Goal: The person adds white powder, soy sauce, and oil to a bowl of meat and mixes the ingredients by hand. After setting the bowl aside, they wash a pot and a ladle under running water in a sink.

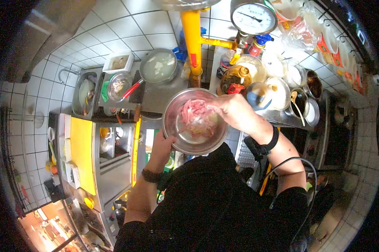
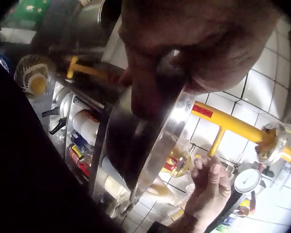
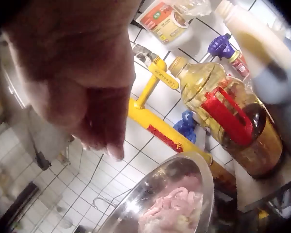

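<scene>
A red-handled pan (image 1: 158, 66) lay left of the yellow pipe (image 1: 191, 42). The left hand (image 1: 161, 147) held the steel bowl (image 1: 173, 107), pink meat strips (image 1: 194, 110) inside. The right hand (image 1: 234, 111) bunched its fingers above; any contents were unclear. Rightward stood an oil bottle (image 3: 233, 121) and gauge (image 1: 254, 17), the nearby orange label (image 3: 165, 22) unreadable.

Head view: looks from the wearer's head forward and down, at middle range; bowl (image 1: 172, 113) near centre, yellow pipe (image 1: 191, 42) at 12 o'clock. Left wrist view: very close to the left hand (image 2: 199, 43) at 1 o'clock, facing past the bowl's outer side towards the right hand (image 2: 206, 194) at 5. Right wrist view: close, right hand at 10, bowl at 6. Head and left wrist views share the gauge (image 1: 254, 17).
</scene>
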A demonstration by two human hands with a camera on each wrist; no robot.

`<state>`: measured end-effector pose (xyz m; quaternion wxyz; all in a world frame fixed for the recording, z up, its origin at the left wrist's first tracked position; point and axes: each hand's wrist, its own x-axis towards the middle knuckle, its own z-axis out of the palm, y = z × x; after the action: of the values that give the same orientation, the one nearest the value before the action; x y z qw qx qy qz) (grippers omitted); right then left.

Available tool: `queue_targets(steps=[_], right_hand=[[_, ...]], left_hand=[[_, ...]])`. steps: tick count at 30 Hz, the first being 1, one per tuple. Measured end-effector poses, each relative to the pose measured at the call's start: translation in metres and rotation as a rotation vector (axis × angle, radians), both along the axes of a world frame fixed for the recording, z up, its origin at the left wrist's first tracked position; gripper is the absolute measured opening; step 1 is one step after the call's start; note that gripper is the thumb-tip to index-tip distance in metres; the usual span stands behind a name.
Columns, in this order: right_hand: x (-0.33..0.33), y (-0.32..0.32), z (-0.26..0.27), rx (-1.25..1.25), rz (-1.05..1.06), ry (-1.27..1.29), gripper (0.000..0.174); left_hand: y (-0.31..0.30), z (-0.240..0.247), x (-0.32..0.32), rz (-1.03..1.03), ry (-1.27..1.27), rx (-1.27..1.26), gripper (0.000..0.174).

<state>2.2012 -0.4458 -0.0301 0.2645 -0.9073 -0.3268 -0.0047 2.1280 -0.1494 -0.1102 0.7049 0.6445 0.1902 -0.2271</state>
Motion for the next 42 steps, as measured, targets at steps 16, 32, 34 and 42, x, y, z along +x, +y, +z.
queue_targets(steps=[16,32,34,42], right_hand=[[0.037,-0.379,-0.049,-0.877,-1.104,0.237,0.068],[0.163,-0.383,-0.175,-0.451,-0.622,0.406,0.033],[0.161,-0.39,-0.171,-0.349,-0.687,0.363,0.033],[0.138,-0.394,-0.131,0.632,-0.902,0.769,0.028]], left_hand=[[-0.023,0.038,0.004,0.148,0.006,0.057,0.048],[-0.081,0.046,0.004,0.334,-0.087,-0.034,0.053],[-0.076,0.042,0.0,0.341,-0.083,-0.032,0.054],[-0.056,0.014,-0.002,0.285,-0.044,-0.071,0.049]])
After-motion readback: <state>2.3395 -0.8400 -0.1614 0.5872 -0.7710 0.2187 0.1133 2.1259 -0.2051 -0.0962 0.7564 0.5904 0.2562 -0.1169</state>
